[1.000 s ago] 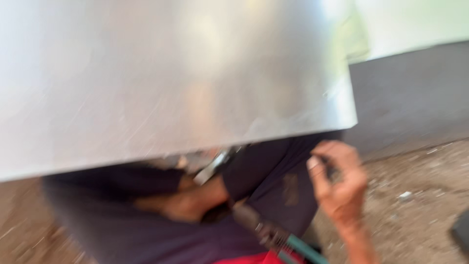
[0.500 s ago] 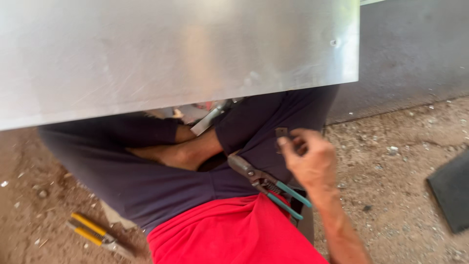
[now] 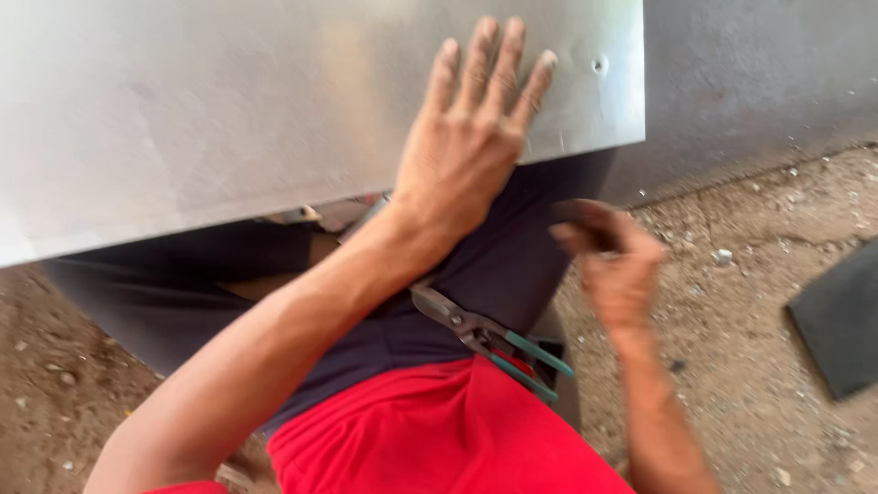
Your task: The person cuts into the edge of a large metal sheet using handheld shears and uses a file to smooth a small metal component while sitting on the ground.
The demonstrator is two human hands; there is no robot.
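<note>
- Bare dirt floor (image 3: 750, 348) strewn with pebbles; a grey wall (image 3: 759, 82) at 1 o'clock, a dark slab (image 3: 841, 320) at 3.
- Metal sheet (image 3: 229, 110) spans the lap at 11 o'clock.
- Left hand (image 3: 466, 146) lies flat, fingers spread, on the sheet's lower edge.
- Right hand (image 3: 613, 265), blurred, is curled; its grip cannot be told.
- Snips (image 3: 485, 334) rest on the lap between the arms.
</note>
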